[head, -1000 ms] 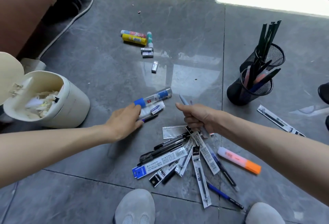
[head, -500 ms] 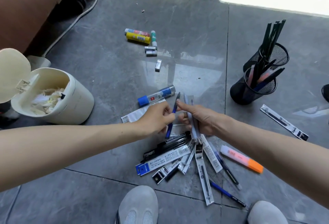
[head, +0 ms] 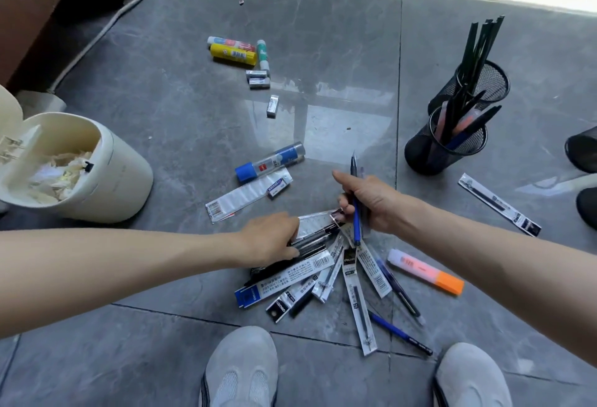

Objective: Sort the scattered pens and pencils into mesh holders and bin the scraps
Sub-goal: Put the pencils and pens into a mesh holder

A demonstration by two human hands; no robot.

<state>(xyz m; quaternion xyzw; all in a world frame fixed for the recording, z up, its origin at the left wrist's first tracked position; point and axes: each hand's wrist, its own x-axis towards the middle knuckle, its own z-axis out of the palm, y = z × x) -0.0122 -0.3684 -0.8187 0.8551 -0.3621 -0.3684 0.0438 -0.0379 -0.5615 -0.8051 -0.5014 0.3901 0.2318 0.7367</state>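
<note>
My right hand [head: 371, 203] is closed on a blue pen [head: 355, 212] that points away from me, above a fan of packaged pens and refills [head: 323, 274] on the grey floor. My left hand [head: 271, 238] rests on the left side of that pile, fingers on black pens [head: 310, 243]; whether it grips one I cannot tell. Two black mesh holders stand at the right: the near one [head: 436, 154] holds pens and highlighters, the far one [head: 484, 83] holds black pencils. A cream bin [head: 122, 177] with its lid up, full of paper scraps, stands at the left.
An orange and pink highlighter [head: 426, 272] lies right of the pile. A blue-capped tube [head: 269, 161], an empty wrapper [head: 239, 196] and an eraser lie beyond it. Glue sticks [head: 234, 53] and small erasers lie farther off. A packaged pen [head: 499, 204] and a third mesh holder [head: 583, 148] are at the right. My shoes show at the bottom.
The blue pen passed from my left hand into my right hand. My left hand dropped back onto the black pens in the pile. An empty wrapper now lies by the blue-capped tube.
</note>
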